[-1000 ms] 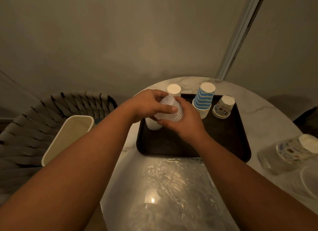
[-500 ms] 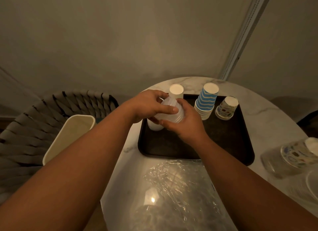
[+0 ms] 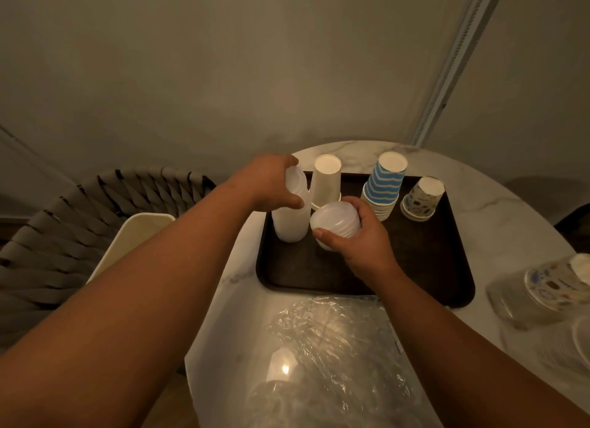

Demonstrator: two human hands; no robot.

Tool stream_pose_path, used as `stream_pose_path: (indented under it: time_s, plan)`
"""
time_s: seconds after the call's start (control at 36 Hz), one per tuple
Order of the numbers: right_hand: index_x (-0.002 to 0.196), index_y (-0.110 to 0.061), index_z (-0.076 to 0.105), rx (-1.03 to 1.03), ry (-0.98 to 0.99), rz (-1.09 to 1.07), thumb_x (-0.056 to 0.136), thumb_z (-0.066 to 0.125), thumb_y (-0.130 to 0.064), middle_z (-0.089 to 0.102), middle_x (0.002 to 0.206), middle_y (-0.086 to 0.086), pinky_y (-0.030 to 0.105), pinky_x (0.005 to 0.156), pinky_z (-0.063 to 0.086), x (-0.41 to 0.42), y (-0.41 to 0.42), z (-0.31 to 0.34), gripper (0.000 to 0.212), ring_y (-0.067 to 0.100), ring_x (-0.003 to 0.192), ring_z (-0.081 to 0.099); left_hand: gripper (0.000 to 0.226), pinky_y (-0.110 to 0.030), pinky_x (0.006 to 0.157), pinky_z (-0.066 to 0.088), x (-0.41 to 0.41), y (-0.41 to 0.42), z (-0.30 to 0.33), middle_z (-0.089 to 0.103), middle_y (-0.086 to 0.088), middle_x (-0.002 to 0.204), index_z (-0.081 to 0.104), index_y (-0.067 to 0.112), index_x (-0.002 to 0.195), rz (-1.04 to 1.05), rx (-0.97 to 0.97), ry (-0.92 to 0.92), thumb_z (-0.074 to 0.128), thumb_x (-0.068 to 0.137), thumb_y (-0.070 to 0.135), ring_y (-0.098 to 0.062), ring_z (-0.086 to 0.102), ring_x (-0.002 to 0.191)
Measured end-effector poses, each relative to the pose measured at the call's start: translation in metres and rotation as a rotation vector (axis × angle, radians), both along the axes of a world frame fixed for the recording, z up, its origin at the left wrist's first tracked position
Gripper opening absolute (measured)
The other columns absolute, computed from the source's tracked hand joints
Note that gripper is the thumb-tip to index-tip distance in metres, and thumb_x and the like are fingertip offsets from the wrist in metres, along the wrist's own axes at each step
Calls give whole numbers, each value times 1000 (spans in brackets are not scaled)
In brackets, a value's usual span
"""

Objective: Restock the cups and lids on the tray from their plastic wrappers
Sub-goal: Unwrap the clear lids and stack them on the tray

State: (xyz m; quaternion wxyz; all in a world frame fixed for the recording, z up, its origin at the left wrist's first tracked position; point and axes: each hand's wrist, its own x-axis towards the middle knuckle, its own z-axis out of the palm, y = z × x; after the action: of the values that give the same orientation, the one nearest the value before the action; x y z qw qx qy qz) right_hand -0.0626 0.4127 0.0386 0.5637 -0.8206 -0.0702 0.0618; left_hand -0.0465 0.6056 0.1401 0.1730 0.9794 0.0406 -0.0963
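Observation:
A dark tray (image 3: 424, 268) lies on the marble table. At its far left stands a translucent plastic cup stack (image 3: 289, 223); my left hand (image 3: 271, 181) grips the top of that stack. My right hand (image 3: 360, 239) holds a separate bunch of translucent plastic cups (image 3: 335, 223) just to the right of the stack, above the tray. Further along the tray's back stand a plain white cup stack (image 3: 326, 180), a blue-striped cup stack (image 3: 384, 185) and a patterned cup stack (image 3: 423, 199), all upside down.
An emptied plastic wrapper (image 3: 329, 357) lies on the table in front of the tray. At the right edge lie wrapped patterned cups (image 3: 555, 284). A cream bin (image 3: 134, 245) and a woven chair (image 3: 64, 223) stand to the left of the table.
The cups held together in both hands have come apart: my left hand moved left and back with one part onto the stack, my right hand keeps the other part.

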Motion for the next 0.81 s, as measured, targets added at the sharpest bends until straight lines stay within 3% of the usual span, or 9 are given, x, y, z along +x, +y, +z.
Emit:
stream_pose_path:
  time_s: [0.19,0.42,0.67,0.81]
  plan:
    - [127,-33,46,5,10,11,66,89,-34,51,125,-11,25,94,43,-7,-4,-3,74,11,116,49,89,-38,97,44,11,-9,-17,43,-7,146,34,21,151,-72,128,40,80,78,41,-29,46,128]
    - [126,-33,46,10,3,14,67,88,-31,50,124,-12,22,92,40,-7,-6,0,73,8,114,47,93,-38,101,43,16,-8,-31,34,-8,152,24,28,154,-63,116,96,78,79,36,-30,42,132]
    - [132,-26,50,2,4,11,63,90,-35,54,130,-5,40,103,48,-8,-5,-3,81,14,118,51,91,-39,97,45,18,-12,-35,38,-9,147,30,26,151,-35,131,119,81,76,36,-31,46,128]
    - [134,-28,47,-19,13,13,64,90,-34,52,132,-6,40,105,46,-8,-6,-1,82,14,121,49,92,-40,98,46,21,-13,-36,38,-9,147,30,26,151,-31,137,128,81,75,36,-32,46,128]
